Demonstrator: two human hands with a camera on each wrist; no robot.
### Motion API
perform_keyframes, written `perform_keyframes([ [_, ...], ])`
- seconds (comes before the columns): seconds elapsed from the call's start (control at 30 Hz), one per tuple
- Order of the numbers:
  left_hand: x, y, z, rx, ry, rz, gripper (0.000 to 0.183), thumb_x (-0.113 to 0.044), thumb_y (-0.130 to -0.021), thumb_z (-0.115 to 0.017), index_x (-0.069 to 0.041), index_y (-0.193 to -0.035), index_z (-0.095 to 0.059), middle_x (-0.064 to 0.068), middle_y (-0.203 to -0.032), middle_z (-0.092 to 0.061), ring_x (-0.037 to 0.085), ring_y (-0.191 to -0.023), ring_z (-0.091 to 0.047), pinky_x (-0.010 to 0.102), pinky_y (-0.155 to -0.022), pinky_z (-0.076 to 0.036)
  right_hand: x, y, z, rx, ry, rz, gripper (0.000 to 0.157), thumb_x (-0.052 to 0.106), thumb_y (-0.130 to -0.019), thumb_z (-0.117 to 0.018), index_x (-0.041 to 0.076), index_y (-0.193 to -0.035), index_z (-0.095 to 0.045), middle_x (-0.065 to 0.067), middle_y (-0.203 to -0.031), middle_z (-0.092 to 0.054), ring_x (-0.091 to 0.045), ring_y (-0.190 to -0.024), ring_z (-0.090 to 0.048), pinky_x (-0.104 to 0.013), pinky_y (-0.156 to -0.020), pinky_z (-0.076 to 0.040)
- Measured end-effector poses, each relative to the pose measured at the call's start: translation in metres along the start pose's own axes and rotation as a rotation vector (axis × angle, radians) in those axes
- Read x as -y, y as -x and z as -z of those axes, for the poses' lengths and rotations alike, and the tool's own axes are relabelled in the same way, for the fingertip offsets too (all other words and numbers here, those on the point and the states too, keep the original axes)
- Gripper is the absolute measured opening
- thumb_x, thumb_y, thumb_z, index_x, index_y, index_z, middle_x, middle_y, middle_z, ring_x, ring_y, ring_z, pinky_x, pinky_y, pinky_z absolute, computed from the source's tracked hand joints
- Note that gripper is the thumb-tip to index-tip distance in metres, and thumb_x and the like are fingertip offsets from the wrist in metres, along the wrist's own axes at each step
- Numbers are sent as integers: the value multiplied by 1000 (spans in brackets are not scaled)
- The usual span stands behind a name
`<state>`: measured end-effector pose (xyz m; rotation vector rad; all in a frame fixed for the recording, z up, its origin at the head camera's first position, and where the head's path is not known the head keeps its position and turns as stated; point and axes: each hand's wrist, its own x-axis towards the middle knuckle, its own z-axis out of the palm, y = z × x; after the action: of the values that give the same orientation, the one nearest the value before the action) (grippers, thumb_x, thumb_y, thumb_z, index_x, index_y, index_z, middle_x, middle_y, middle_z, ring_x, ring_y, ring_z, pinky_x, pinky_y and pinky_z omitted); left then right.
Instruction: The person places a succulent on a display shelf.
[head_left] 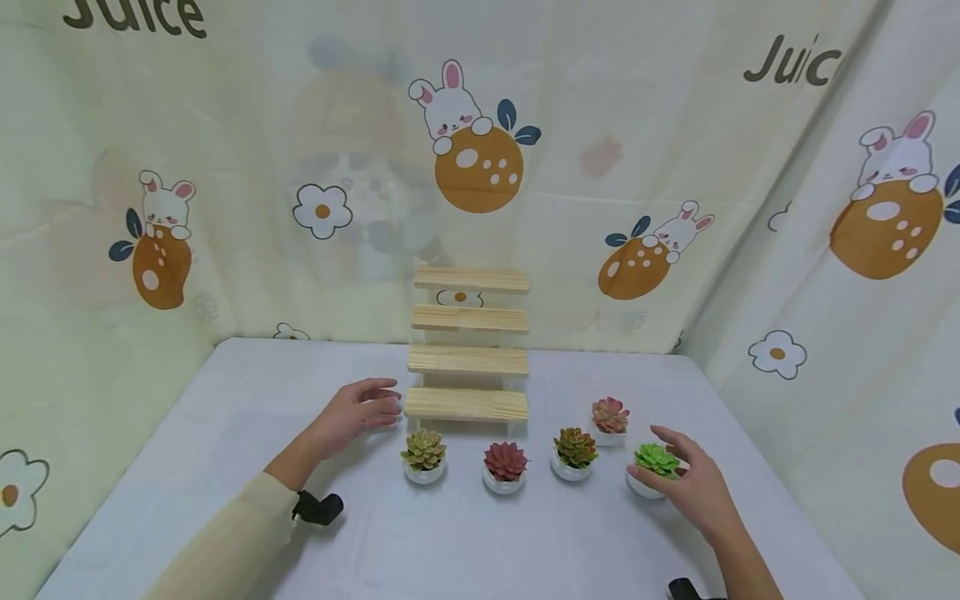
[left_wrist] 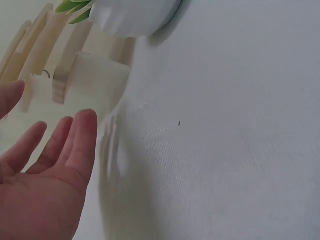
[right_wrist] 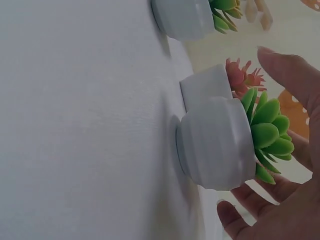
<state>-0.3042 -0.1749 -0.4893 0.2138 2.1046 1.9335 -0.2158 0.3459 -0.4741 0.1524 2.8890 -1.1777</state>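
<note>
My right hand reaches around a bright green succulent in a white pot that stands on the table. In the right wrist view the thumb is spread apart from the pot, and the other fingers are partly hidden behind the plant. My left hand hovers with loosely extended fingers just left of a small wooden tiered stand, holding nothing. Closest to that hand among the plants is a yellow-green succulent, potted in white in front of the stand's lowest step.
A dark red succulent, a brownish-green one and a pink one stand in white pots between the stand and my right hand. Printed curtains hang behind and beside the white table.
</note>
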Motion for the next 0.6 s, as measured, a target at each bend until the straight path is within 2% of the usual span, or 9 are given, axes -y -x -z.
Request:
perform_keyframes([
  [0.2, 0, -5, -3, 53, 69, 31, 62, -8, -99, -66, 4, -153, -38, 27, -144, -52, 33, -120, -66, 39, -103, -58, -7, 3, 0, 48, -19, -87, 103, 51, -81, -84, 15, -161, -31, -24, -163, -32, -49, -145, -33, -71, -111, -38],
  [0.43, 0, -11, -4, 95, 85, 43, 56, -2, -100, -62, 6, -152, -40, 27, -139, -53, 26, -112, -68, 41, -104, -58, -13, 6, -2, 45, -87, -120, 106, 43, -81, -87, 11, -161, -27, -29, -156, -39, -45, -138, -45, -54, -106, -50],
  [0.6, -1, -14, -5, 89, 66, 59, 54, -2, -99, -64, 5, -150, -44, 26, -138, -55, 24, -110, -69, 41, -103, -59, -14, 7, -3, 36, -106, -143, 102, 42, -81, -87, 3, -157, -32, -31, -151, -46, -42, -134, -51, -45, -104, -53],
])
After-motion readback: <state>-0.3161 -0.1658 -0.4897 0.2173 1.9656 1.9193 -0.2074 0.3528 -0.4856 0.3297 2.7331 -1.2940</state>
